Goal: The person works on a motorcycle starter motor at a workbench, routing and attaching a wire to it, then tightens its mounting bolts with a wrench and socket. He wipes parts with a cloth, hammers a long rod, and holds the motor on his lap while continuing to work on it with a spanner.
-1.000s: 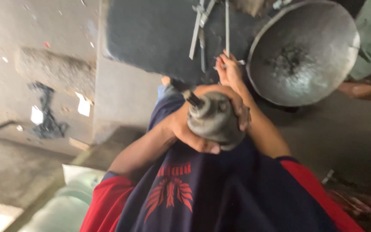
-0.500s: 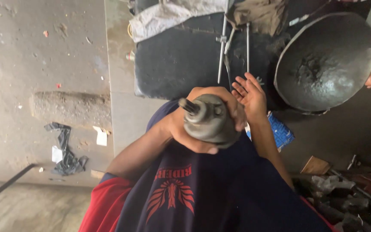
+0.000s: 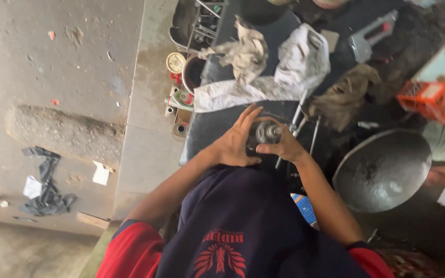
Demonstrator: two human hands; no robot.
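1. Right now I am holding a round grey metal part (image 3: 267,133) between both hands, just over the near edge of the dark workbench (image 3: 217,123).
2. I am cupping its left side with my left hand (image 3: 234,144), fingers spread long and curled against it, forearm reaching up from the lower left.
3. I am pinching its right side with my right hand (image 3: 284,148), thumb and fingers wrapped around it, wrist bent, forearm rising from the lower right.
4. Past my hands, crumpled rags (image 3: 263,67) are lying on the bench, with thin metal rods (image 3: 305,123) just beside my right hand.
5. Off to my right, a big dark metal bowl (image 3: 382,170) is sitting well apart from the part.
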